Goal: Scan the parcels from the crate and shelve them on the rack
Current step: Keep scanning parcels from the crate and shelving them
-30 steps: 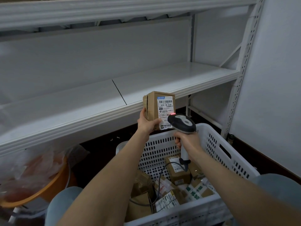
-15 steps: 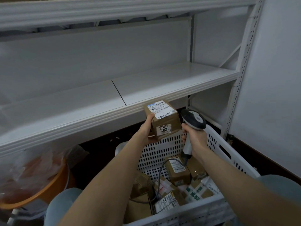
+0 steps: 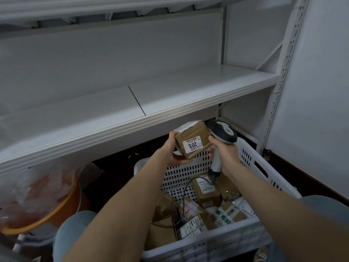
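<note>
white rack shelf (image 3: pixel 188 91) ahead. the parcel (image 3: pixel 190 138), tilted, is gripped from below by the left hand (image 3: pixel 171 154) over the crate (image 3: pixel 251 159); the right hand (image 3: pixel 224 154) grips the scanner (image 3: pixel 223 132) just beside it. best to square its label to the scanner head.

Read "201" in bold, turned sideways, on the white label (image 3: pixel 193 145) of the held parcel (image 3: pixel 189 134). Could not make out its fine print, nor the green characters on packets (image 3: pixel 224 214) in the crate (image 3: pixel 251 159).
</note>
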The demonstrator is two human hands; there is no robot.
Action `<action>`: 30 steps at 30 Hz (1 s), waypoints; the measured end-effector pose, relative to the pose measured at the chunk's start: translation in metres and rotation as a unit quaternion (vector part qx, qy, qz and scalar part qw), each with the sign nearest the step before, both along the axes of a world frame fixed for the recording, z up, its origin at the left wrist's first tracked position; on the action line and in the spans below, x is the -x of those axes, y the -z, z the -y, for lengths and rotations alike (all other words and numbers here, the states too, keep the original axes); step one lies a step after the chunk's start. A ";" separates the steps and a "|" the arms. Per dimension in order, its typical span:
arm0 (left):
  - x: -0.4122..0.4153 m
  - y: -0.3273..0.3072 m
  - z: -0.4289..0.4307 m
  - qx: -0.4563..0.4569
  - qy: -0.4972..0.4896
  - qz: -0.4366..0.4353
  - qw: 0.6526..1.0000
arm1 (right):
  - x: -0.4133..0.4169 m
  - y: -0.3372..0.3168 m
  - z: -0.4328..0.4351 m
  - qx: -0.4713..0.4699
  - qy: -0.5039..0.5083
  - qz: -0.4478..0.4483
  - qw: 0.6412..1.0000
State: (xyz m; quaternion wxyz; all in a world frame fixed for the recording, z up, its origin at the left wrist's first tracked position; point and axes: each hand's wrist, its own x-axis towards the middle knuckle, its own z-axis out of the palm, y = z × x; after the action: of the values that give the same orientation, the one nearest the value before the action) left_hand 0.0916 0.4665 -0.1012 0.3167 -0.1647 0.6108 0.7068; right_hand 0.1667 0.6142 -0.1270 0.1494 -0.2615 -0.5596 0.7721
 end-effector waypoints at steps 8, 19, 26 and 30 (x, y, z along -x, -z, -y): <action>-0.001 0.010 -0.004 -0.025 0.024 -0.012 0.999 | 0.005 0.004 -0.001 0.003 -0.011 0.009 1.000; -0.003 0.013 -0.014 0.113 0.080 -0.071 0.988 | 0.013 -0.013 0.003 -0.008 0.010 -0.009 1.000; -0.011 0.016 -0.016 0.010 0.083 -0.001 0.996 | 0.019 -0.025 0.012 -0.033 -0.014 -0.024 0.999; -0.016 0.027 -0.018 -0.101 -0.001 0.019 0.995 | 0.022 -0.030 0.016 -0.022 -0.015 -0.043 0.999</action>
State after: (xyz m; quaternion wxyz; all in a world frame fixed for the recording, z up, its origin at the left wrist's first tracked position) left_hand 0.1071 0.4844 -0.1280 0.3430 -0.1461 0.5302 0.7615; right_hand 0.1445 0.5982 -0.0974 0.1674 -0.2161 -0.5733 0.7724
